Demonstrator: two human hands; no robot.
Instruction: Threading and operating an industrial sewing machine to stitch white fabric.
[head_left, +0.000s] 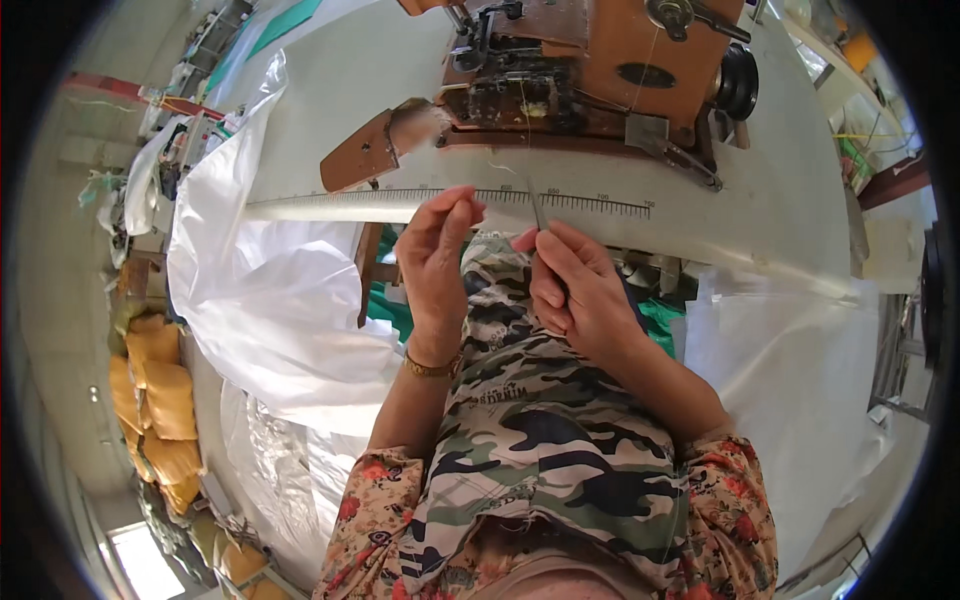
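Note:
A pair of slim metal tweezers (538,208) points up and away from me, its lower part inside my right hand (580,285), which is closed around it. To its left, my left hand (436,255) is raised with thumb and fingertips pinched together; whatever they hold, if anything, is too small to make out. A fine white thread (503,168) curls near the tweezers' tip. Both hands hover at the near edge of the table, in front of a brown sewing machine (625,75). Its brown hinged cover (358,153) stands swung out at the left, showing the inner metal parts.
A printed ruler scale (440,193) runs along the edge of the pale table (320,120). White sheet material (270,310) drapes down at the left, and more white sheets (780,370) hang at the right. Yellow-orange bundles (160,400) are piled at the far left. A camouflage apron (560,440) covers my front.

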